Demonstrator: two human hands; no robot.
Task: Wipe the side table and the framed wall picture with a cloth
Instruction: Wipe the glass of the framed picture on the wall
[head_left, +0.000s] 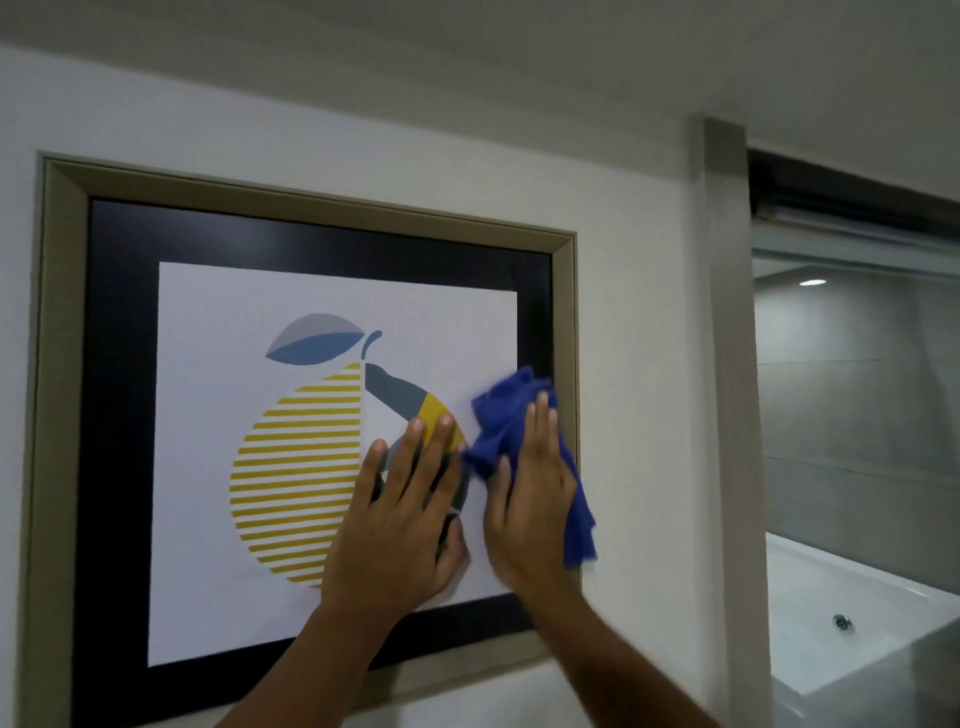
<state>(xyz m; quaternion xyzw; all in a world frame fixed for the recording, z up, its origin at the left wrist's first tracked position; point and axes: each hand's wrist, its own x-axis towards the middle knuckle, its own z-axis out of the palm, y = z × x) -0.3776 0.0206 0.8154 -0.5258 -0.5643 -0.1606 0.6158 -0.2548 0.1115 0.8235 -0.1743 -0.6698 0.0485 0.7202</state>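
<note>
The framed wall picture (62, 364) hangs on a white wall; it has a beige frame, a black mat and a print of a striped yellow fruit with a blue leaf. My left hand (400, 525) lies flat on the glass over the lower right of the fruit, fingers spread. My right hand (530, 493) presses a crumpled blue cloth (506, 410) against the glass at the picture's right side, near the frame's inner edge. Part of the cloth hangs down past my palm. The side table is out of sight.
To the right of the picture, the wall ends at a grey post (727, 364). Beyond it is a glass partition (852, 389) with a white bathtub (852, 623) behind it.
</note>
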